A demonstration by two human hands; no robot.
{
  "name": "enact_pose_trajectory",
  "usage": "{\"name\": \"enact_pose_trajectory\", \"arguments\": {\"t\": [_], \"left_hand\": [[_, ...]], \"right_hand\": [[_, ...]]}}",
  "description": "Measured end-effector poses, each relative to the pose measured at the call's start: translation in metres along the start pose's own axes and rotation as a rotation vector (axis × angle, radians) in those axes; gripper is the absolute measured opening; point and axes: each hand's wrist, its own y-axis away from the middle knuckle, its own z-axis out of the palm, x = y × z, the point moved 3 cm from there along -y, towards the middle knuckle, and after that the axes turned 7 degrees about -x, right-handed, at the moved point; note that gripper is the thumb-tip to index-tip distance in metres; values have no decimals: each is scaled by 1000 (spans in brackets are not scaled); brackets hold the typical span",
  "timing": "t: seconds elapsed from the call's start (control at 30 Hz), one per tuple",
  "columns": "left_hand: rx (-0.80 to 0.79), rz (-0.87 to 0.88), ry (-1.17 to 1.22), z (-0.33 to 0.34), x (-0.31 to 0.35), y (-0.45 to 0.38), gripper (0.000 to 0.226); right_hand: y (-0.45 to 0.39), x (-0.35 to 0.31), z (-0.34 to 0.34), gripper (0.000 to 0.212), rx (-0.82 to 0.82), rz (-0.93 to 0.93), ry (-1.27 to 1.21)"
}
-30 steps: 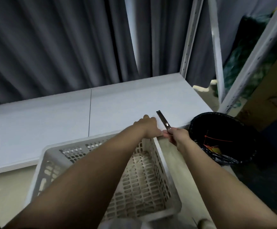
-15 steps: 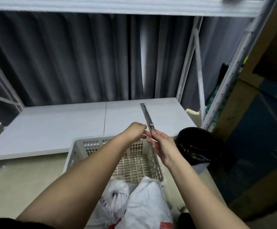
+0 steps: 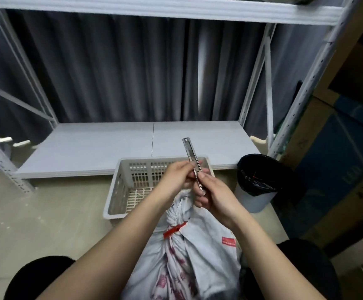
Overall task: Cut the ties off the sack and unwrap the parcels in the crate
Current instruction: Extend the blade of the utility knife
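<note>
Right now both hands meet above the sack and hold a metal utility knife (image 3: 192, 163) between them. The right hand (image 3: 214, 194) has its fingers curled around the lower end of the knife, with the thumb lying along the handle. The left hand (image 3: 179, 175) pinches the middle of the handle with its fingertips. The knife stands almost upright, a little tilted to the left, and its top end points toward the low shelf (image 3: 115, 146). I cannot tell if the blade is pushed out.

Under the hands lies the white sack (image 3: 200, 247), on the floor between the knees of the person. Its neck is gathered and twisted, and a red tie (image 3: 174, 229) goes around this neck. The top of the neck, just under the hands, touches the near edge of the crate. On the right side of the sack there is a red label (image 3: 228, 240), and faded red print runs along the front.

The grey plastic crate (image 3: 123, 187) stands on the floor just behind the sack, in front of the low shelf. Its walls have many slots. The part of its bottom that shows has no parcel on it; the hands hide the rest.

To the right of the crate stands a bin with a black bag (image 3: 258, 180). Grey curtains (image 3: 115, 70) hang behind the shelf, and cardboard boxes (image 3: 332, 148) are at the far right.
</note>
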Motion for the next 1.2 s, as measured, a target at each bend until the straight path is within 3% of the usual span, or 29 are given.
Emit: {"name": "enact_pose_trajectory", "arguments": {"t": [0.13, 0.3, 0.47, 0.6, 0.87, 1.2], "left_hand": [[7, -43, 215, 6, -16, 20, 40], [50, -46, 275, 17, -33, 29, 45], [39, -11, 409, 22, -40, 40, 45], [24, 46, 307, 25, -39, 46, 47], [25, 154, 21, 23, -50, 50, 45], [-17, 77, -64, 18, -52, 56, 48]], "right_hand": [[12, 18, 14, 31, 35, 31, -131], [27, 35, 31, 24, 10, 20, -287], [44, 40, 23, 29, -17, -50, -181], [51, 45, 21, 27, 52, -37, 100], [59, 61, 37, 30, 227, -50, -17], [59, 60, 34, 35, 201, -54, -12]]}}
